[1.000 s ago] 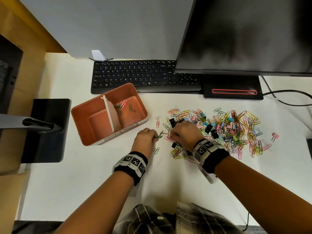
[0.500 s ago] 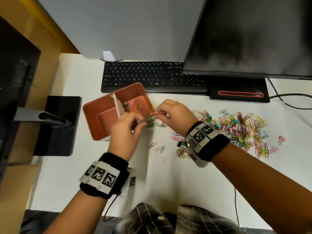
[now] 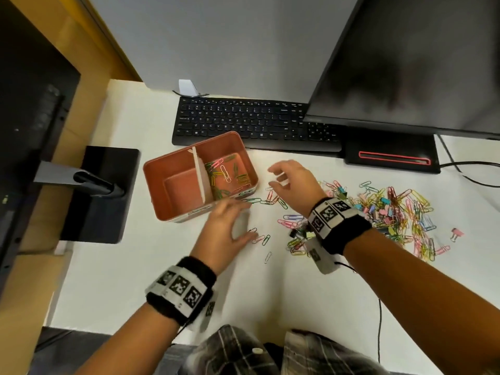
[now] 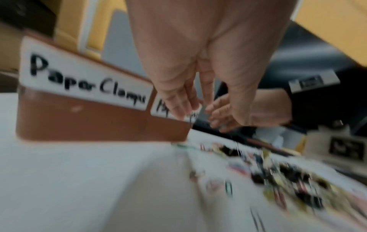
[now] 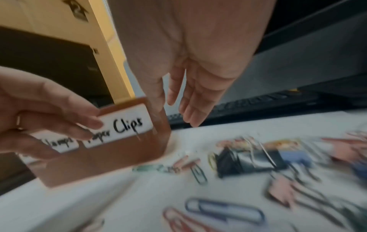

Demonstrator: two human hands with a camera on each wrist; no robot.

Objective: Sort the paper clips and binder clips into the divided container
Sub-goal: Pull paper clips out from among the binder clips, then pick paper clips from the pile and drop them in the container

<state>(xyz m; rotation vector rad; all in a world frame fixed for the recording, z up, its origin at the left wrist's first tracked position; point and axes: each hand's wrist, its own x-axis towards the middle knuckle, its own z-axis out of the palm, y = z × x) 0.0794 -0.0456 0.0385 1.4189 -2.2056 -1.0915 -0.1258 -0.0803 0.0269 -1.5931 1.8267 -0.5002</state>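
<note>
The divided container [image 3: 173, 182] is a rounded rectangular box, terracotta in colour, split by a thin white partition [image 3: 199, 180]. Its right compartment holds a loose layer of coloured wire paper clips [image 3: 226, 175]; its left compartment shows only a bare floor. On the container's near wall you can read two white handwritten labels: "Paper Clamps" [image 4: 87, 83] under the left compartment and "Paper Clips" [image 5: 119, 128] under the right. Your left hand [image 3: 224, 231] sits just in front of that wall, fingers extended and loosely spread, gripping nothing. Your right hand [image 3: 292, 180] hovers just right of the container, fingers relaxed and slightly bent, also holding nothing. Further right of the container lies the unsorted pile [image 3: 389, 212] of mixed paper clips and small binder clips, with a few strays [image 3: 263, 239] nearer the container. Behind the container sits a black keyboard [image 3: 254, 123].
</note>
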